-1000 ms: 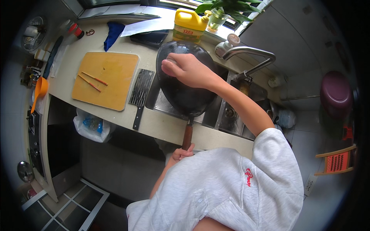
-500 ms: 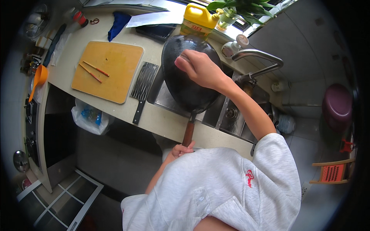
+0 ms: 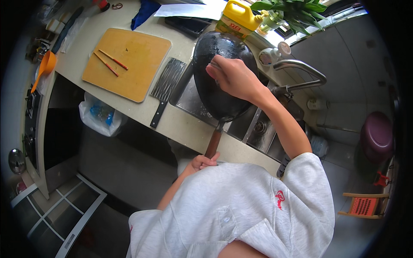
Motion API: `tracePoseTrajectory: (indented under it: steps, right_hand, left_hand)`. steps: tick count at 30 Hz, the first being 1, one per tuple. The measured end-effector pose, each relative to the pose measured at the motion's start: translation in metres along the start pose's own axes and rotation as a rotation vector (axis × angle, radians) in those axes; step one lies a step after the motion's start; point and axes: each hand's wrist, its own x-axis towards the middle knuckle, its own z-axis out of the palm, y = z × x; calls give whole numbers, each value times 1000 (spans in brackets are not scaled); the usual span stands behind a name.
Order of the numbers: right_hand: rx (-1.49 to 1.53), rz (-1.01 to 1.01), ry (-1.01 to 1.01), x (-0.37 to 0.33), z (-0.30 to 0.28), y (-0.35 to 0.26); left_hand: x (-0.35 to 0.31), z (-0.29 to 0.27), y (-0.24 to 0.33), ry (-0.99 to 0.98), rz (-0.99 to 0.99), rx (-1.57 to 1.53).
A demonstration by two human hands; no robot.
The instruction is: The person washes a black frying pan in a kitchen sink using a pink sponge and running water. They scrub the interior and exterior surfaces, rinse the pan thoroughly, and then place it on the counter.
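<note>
A black wok (image 3: 226, 47) with a wooden handle (image 3: 214, 144) lies tilted over the sink, its surface dark and wet-looking. My left hand (image 3: 203, 162) is wrapped round the end of that handle, close to my body. My right hand (image 3: 234, 77) is closed over the wok's dark surface, fingers bunched together. Whatever those fingers may hold is mostly hidden; I cannot make it out. Just left of the wok, a cleaver (image 3: 169, 79) with a black handle rests on the counter.
A yellow cutting board (image 3: 137, 56) carries two chopsticks (image 3: 114, 59). Behind the wok stand a yellow jug (image 3: 235, 19) and a white pump bottle (image 3: 269, 56). The steel faucet (image 3: 301, 64) arches over the sink (image 3: 189, 101) at right. A bag-lined bin (image 3: 97, 118) hangs below the counter.
The view has shifted a little, so the counter things sit differently in it. My right hand stays closed over the wok, and my left keeps its hold on the handle.
</note>
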Motion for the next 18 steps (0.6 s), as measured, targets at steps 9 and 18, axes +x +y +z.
tracePoseTrajectory:
  steps: [9,18]
  right_hand:
    - [-119,-18,182,-11,-13,18]
    - [13,200,382,-12,-57,66]
  left_hand:
    - [1,-6,1,-47,31,0]
    - [1,-12,3,13,85,92]
